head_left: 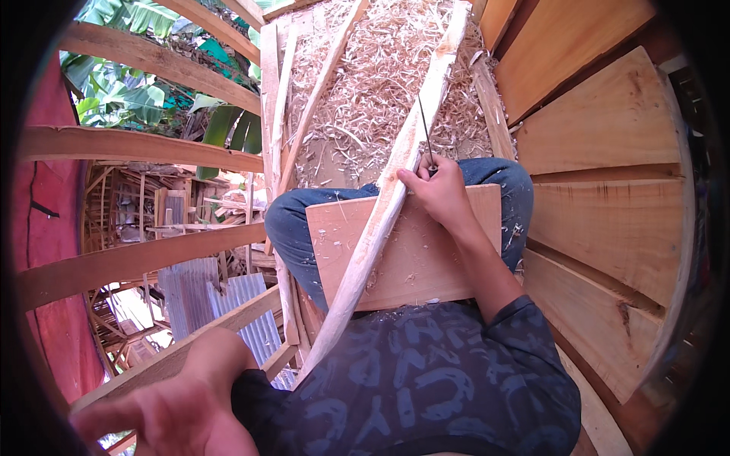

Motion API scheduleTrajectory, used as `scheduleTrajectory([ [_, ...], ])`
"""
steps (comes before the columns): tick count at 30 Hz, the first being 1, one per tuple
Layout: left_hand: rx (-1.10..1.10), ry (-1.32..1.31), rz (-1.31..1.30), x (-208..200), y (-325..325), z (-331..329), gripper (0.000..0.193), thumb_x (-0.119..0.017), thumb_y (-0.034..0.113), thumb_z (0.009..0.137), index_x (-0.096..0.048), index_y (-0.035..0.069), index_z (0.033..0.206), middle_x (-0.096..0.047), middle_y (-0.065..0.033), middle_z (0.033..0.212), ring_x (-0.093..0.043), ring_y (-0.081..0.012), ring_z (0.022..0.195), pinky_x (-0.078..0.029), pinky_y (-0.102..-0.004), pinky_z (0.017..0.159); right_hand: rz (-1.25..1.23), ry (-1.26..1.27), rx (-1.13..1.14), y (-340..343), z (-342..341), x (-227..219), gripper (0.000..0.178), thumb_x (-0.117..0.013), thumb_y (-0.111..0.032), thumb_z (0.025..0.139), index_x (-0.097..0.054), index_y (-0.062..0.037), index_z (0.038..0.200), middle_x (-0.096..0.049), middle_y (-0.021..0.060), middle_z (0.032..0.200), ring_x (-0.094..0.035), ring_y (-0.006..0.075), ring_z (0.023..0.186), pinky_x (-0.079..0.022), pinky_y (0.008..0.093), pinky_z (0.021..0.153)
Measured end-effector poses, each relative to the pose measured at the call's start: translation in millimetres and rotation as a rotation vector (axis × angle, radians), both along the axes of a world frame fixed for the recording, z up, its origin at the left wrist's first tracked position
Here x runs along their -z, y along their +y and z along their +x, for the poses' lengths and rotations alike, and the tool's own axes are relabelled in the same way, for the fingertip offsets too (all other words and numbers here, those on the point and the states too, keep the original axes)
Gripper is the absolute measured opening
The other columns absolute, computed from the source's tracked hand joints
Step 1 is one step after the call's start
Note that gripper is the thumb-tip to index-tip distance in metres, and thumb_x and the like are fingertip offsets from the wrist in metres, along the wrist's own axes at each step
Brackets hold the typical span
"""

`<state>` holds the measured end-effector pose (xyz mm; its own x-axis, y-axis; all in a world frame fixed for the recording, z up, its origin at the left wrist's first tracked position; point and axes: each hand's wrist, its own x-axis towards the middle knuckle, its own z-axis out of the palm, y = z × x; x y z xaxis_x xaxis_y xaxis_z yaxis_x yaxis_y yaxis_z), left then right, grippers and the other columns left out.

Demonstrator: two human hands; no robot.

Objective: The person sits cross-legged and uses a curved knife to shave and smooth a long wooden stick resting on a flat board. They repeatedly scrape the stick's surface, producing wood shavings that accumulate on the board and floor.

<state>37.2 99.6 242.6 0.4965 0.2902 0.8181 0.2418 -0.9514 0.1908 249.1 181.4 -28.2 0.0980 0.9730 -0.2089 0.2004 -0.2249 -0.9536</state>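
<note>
A long, pale, peeled wooden pole (370,242) slants from beside my left side, across my lap and out over the floor ahead. Beneath it, a flat wooden board (449,262) lies on my thighs, with a few shavings on it. My right hand (443,191) is closed round the handle of a thin-bladed knife (425,125), its blade pointing away from me along the pole. The right thumb touches the pole's side, and the fingers hide most of the handle. At the lower left, my left hand (179,410) is raised off the pole, slightly blurred, fingers stretched out and holding nothing.
Curly wood shavings (357,83) cover the floor ahead, where narrow wooden strips (323,87) lie to the left. A slatted wooden railing (144,148) runs along my left, with corrugated sheets (190,292) beyond it. Wide planks (601,213) wall off my right.
</note>
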Motion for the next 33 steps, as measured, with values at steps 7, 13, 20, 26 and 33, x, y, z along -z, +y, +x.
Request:
scheduleTrajectory([
  [7,-0.553,0.71,-1.216,112.3,-17.3,-5.5,0.045,-0.073,0.037,0.075,-0.059,0.004,0.101,-0.064,-0.013,0.094,-0.061,-0.0277,0.092,-0.043,-0.0382,0.083,0.026,0.083,0.008,-1.7,4.2,10.1,0.039,-0.076,-0.019,0.073,-0.042,-0.0064,0.059,-0.049,0.0029,0.052,-0.045,0.0086,0.051,-0.038,0.0285,0.048],
  [13,-0.655,0.764,-1.553,168.3,-80.6,-22.5,0.045,-0.07,0.035,0.079,-0.055,-0.001,0.102,-0.062,-0.0203,0.082,-0.062,-0.0354,0.077,-0.047,-0.0438,0.07,0.068,0.025,-0.021,-2.7,0.6,1.6,0.038,-0.076,-0.02,0.073,-0.045,-0.0032,0.06,-0.049,0.004,0.052,-0.045,0.0108,0.051,-0.039,0.0294,0.049],
  [20,-0.798,0.494,-1.5,197.8,-114.2,-26.4,0.042,-0.065,0.036,0.083,-0.052,-0.001,0.099,-0.062,-0.027,0.078,-0.062,-0.0431,0.074,-0.048,-0.0475,0.064,0.161,-0.064,-0.11,-13.7,-2.0,-10.3,0.03,-0.074,-0.02,0.078,-0.055,0.002,0.069,-0.048,0.0045,0.059,-0.044,0.0119,0.054,-0.039,0.0299,0.052],
  [26,-0.93,0.384,-1.396,217.1,-141.9,-25.5,0.04,-0.07,0.036,0.079,-0.054,0.001,0.089,-0.061,-0.0235,0.071,-0.062,-0.0411,0.068,-0.048,-0.044,0.058,0.187,-0.088,-0.185,-35.0,21.3,-30.6,0.029,-0.069,-0.023,0.084,-0.063,0.0054,0.083,-0.051,0.0053,0.062,-0.046,0.0107,0.054,-0.039,0.0281,0.05],
  [33,-1.045,0.337,-1.42,233.1,-162.8,-30.6,0.043,-0.073,0.04,0.075,-0.052,0.003,0.081,-0.058,-0.0194,0.065,-0.06,-0.0371,0.061,-0.046,-0.041,0.055,0.043,-0.293,-0.533,-55.8,24.7,-36.6,0.042,-0.059,-0.036,0.089,-0.06,0.0029,0.074,-0.055,0.0203,0.056,-0.057,0.0366,0.052,-0.042,0.0423,0.048],
])
